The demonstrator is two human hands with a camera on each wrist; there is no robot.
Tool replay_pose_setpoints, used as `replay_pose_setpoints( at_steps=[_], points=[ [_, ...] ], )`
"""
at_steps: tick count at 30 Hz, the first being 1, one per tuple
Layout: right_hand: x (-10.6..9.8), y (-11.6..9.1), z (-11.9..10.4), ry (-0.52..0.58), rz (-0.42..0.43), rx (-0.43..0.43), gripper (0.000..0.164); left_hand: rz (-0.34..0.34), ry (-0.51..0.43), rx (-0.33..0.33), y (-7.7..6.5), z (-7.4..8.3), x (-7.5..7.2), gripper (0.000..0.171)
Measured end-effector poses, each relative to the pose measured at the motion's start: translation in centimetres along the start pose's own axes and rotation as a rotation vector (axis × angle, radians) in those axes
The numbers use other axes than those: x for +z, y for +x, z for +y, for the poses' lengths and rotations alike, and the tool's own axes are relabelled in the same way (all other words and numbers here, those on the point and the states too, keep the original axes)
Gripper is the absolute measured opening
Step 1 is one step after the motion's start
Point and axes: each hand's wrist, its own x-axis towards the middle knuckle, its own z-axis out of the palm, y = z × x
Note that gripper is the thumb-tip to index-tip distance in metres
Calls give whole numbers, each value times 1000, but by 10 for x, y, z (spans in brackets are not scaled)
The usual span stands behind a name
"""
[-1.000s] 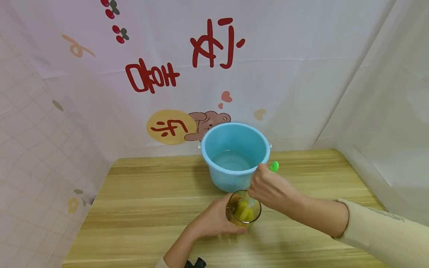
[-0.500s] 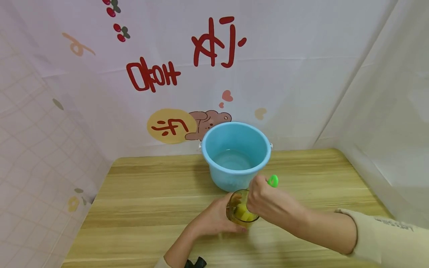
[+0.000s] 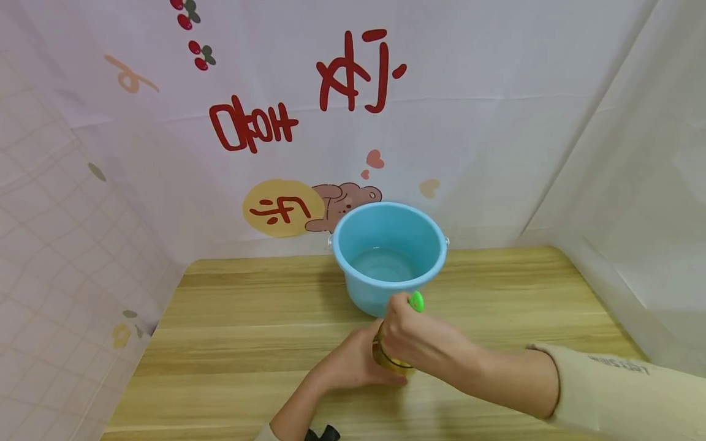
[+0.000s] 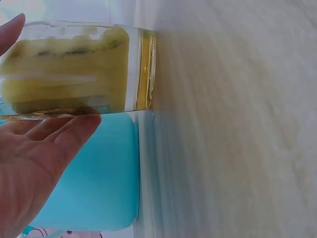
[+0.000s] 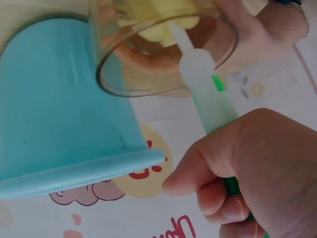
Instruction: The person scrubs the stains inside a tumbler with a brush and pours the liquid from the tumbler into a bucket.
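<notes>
My left hand (image 3: 355, 361) holds an amber-tinted drinking glass (image 4: 141, 69) from the side, thumb and fingers round it. In the left wrist view the glass's base meets or nearly meets the wooden surface; I cannot tell which. My right hand (image 3: 427, 337) grips the green and white handle (image 5: 210, 101) of a cup brush, whose green end loop (image 3: 417, 301) sticks out above the fist. The brush's yellow sponge head (image 4: 69, 64) sits inside the glass and fills much of it. From the head view the right fist hides most of the glass's mouth.
Directly behind the hands stands a light-blue bucket (image 3: 358, 291) with some water at its bottom. It rests on a wood-grain table (image 3: 248, 343). A white printed cloth (image 3: 469, 153) hangs behind and at both sides. Something black (image 3: 330, 433) shows by the left wrist.
My right hand, with the brush, has moved down and then left over the glass, covering its mouth. The left hand and glass have stayed about where they were.
</notes>
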Motion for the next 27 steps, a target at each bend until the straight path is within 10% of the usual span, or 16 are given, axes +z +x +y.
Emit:
replay_pose_setpoints(
  at_steps=[12, 27],
  points=[
    [27, 17, 5, 109, -16, -28, 34, 8, -34, -133, -1, 3, 3, 83],
    [56, 12, 7, 242, -54, 15, 43, 14, 3, -103, 1, 3, 3, 78]
  ],
)
